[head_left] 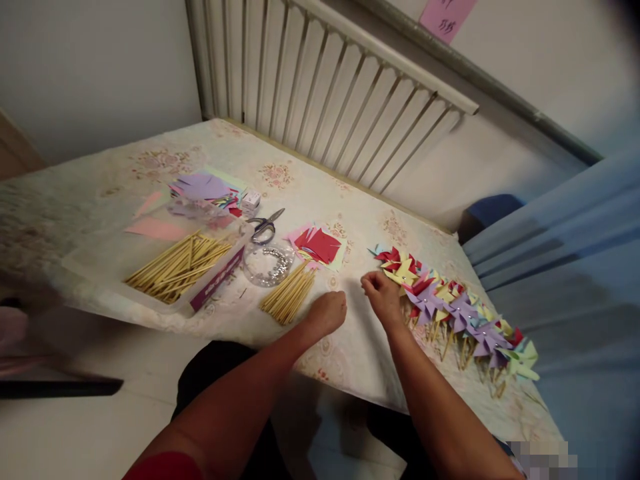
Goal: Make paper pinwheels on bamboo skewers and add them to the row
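Observation:
My left hand point(327, 313) is closed in a fist over the tablecloth, just right of a bundle of thin wooden sticks point(287, 293). Whatever it may hold is hidden. My right hand point(384, 298) has its fingers curled together beside a row of paper pinwheels point(425, 300) on sticks; I cannot make out anything in them. The pinwheels are purple, red, yellow and pale green. Behind the bundle lies a stack of coloured paper squares point(320, 245), red on top. A clear round dish point(267, 265) with small shiny pieces sits left of the bundle.
A clear plastic box point(213, 283) of wooden sticks stands at the left. Behind it are scissors point(265, 225), a small white box point(251, 201) and more coloured paper point(203, 187). A radiator point(325, 93) runs along the back; a blue curtain point(550, 267) hangs at the right.

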A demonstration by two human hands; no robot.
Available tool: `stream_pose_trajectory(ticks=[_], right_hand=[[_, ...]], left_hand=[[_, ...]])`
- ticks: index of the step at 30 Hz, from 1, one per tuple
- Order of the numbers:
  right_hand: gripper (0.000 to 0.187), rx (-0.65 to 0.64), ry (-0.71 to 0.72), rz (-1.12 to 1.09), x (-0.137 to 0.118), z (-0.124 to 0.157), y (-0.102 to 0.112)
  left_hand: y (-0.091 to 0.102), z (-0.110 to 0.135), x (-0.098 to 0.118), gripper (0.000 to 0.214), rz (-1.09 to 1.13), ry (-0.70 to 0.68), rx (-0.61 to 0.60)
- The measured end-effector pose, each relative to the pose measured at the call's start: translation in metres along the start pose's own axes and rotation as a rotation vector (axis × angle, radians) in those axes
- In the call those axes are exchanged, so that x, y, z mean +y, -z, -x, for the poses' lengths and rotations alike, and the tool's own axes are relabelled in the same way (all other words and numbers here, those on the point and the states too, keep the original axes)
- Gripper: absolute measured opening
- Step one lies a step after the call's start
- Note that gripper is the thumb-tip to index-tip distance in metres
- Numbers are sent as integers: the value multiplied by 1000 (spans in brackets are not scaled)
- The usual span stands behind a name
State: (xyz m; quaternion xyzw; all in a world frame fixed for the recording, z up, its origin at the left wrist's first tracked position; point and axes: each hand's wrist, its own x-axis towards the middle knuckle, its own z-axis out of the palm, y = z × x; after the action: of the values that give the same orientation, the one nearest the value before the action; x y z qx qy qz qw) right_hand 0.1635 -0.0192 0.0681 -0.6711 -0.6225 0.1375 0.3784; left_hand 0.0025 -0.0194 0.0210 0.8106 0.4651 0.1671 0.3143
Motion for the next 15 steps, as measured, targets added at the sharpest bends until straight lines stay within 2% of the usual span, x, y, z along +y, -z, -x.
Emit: stream_pose_trajectory(ticks=[7,12,15], right_hand=[[15,-114,155,167,-13,-58,-56],[32,-163,274,303,-17,-77,-80],[34,-212,286,381,-24,-83,-92]], left_hand=[[2,-1,-1,25,3,-44,-20],[0,-2,-1,26,4,-44,-37],[-1,-2,-1,28,17,-43,-26]])
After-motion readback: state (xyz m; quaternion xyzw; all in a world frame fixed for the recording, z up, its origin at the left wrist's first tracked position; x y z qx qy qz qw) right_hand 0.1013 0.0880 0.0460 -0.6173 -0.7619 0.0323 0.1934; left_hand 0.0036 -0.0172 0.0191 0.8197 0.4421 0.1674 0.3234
